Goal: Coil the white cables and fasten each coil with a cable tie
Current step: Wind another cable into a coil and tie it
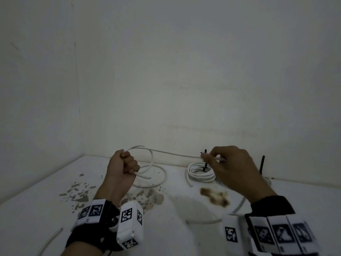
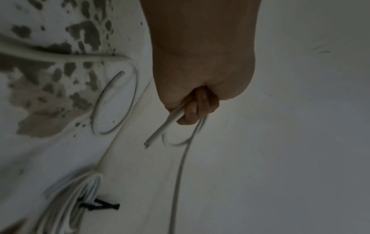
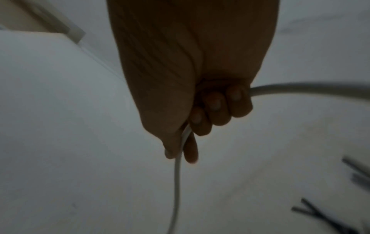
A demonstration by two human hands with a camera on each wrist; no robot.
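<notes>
A: Left hand [image 1: 123,166] state?
B: Fisted round the white cable [image 1: 173,154], first loop held above the table [image 1: 27,228], cut end [image 2: 149,141] poking out below the fingers [image 2: 192,109].
A: Right hand [image 1: 233,168]?
B: Thumb and forefinger pinched the same cable further along, other fingers curled round it; the run between the hands was near taut.
A: Step?
B: Coiling, early. The slack lay loose on the table. One finished coil [image 1: 201,172] sat by the wall, black cable tie [image 1: 205,160] on it.
A: Next?
B: My read: right feeds another loop to the left fist, matching loop size.
</notes>
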